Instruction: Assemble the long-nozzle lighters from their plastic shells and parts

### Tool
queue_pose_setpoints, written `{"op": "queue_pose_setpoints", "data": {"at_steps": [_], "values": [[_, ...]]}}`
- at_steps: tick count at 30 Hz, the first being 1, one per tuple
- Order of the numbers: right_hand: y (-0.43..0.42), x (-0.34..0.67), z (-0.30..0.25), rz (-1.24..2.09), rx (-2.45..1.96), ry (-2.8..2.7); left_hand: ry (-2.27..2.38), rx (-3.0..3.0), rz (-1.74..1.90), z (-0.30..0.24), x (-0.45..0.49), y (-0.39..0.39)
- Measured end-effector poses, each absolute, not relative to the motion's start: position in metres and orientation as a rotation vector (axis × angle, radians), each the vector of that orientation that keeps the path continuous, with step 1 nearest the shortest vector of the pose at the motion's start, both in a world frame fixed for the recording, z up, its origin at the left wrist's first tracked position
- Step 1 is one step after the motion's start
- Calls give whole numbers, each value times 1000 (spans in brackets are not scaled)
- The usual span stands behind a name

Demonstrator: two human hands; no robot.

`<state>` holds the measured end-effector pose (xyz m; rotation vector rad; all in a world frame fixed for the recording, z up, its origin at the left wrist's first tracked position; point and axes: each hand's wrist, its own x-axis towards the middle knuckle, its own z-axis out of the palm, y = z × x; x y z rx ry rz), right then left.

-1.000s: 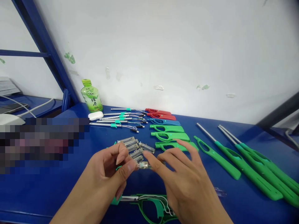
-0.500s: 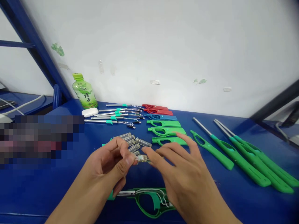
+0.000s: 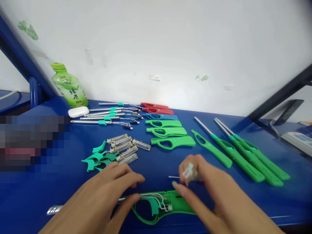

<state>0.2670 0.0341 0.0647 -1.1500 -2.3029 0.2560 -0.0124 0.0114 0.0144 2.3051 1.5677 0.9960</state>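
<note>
Lying open at the clock's centre, the green casing (image 3: pixel 179 204) is seen with white wires (image 3: pixel 162 198) and a teal trigger (image 3: pixel 154 207) laid inside. Its left end is covered by the left hand (image 3: pixel 112 191), whose thumb and forefinger are set apart about the metal tube (image 3: pixel 121 199); whether any finger is pressed on the tube cannot be told. A slotted metal tip (image 3: pixel 55 210) is left exposed at nine o'clock. Toward one o'clock, a blurred clear piece with a whitish end (image 3: pixel 190 172) is held in the curled fingers of the right hand (image 3: pixel 192 180), above the casing; the thumb tip is extended just below it. Behind that hand, a thin metal shaft (image 3: pixel 173 177) is partly hidden. At eleven o'clock, clear reservoirs (image 3: pixel 124 149) are heaped, with teal parts (image 3: pixel 102 159) piled beside them at ten and wired rods (image 3: pixel 104 118) laid farther off. Coloured handles (image 3: pixel 165 126) are lined up at twelve; at two, long green lighters (image 3: pixel 243 156) are placed side by side.
</note>
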Motion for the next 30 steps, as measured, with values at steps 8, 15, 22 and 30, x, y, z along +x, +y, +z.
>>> {"op": "queue_pose_setpoints", "data": {"at_steps": [8, 15, 22, 30], "values": [[27, 275, 45, 487, -1064, -2508, 1575, 2160, 804, 29, -3, 21], [30, 274, 43, 574, -1106, -2520, 1566, 2181, 742, 28, 4, 22], [34, 274, 41, 660, -1021, -2510, 1446, 2237, 579, 19, -8, 13], [37, 272, 34, 633, -919, -2443, 1450, 2305, 555, 15, -9, 12]]}}
